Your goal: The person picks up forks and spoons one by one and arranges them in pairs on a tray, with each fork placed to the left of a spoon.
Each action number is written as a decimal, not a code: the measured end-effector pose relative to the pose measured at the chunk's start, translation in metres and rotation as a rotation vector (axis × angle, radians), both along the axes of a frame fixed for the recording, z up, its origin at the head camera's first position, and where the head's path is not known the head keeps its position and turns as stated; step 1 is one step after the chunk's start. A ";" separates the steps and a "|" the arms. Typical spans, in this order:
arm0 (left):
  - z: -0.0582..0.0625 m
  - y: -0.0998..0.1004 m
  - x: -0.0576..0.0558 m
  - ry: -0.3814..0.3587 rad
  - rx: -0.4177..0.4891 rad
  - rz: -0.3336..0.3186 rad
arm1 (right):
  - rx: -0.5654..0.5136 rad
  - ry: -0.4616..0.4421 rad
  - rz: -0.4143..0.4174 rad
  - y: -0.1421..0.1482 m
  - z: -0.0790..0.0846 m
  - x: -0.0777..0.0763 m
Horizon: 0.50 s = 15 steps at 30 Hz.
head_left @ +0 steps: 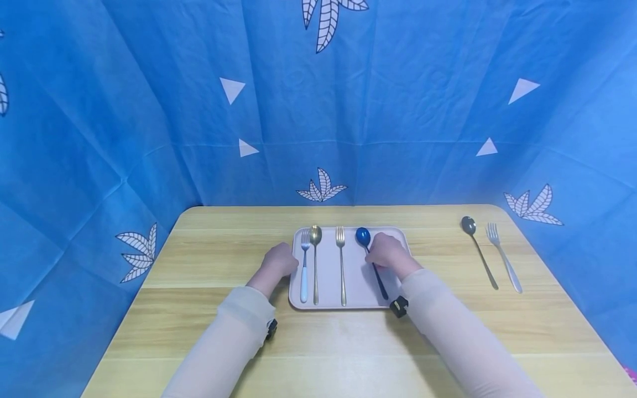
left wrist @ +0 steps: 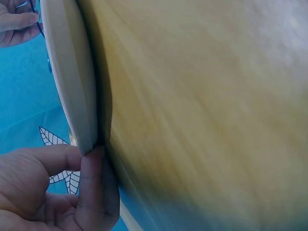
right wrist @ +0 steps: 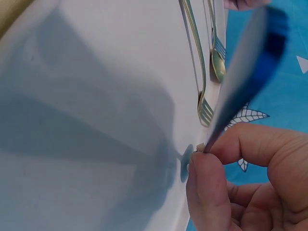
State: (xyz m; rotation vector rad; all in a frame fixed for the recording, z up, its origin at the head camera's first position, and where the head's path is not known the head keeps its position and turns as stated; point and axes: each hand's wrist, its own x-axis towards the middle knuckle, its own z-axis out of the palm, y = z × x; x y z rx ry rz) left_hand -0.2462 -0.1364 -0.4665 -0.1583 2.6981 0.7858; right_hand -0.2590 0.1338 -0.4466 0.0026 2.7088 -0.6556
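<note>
Blue spoon (head_left: 363,236) is pinched by the right hand (head_left: 390,251) above the right side of a tray (head_left: 358,282), its left rim gripped by the left hand (head_left: 280,260); placing seems under way, gentle lowering and release probably called for next

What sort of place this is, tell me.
Probably a staged filming booth, though I can't be sure: blue cloth hangs behind and beside the table, and a tray holds cutlery.
</note>
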 end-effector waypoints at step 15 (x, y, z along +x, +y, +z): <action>-0.001 0.000 0.001 0.003 0.025 0.020 | 0.009 -0.012 -0.017 -0.014 -0.005 -0.004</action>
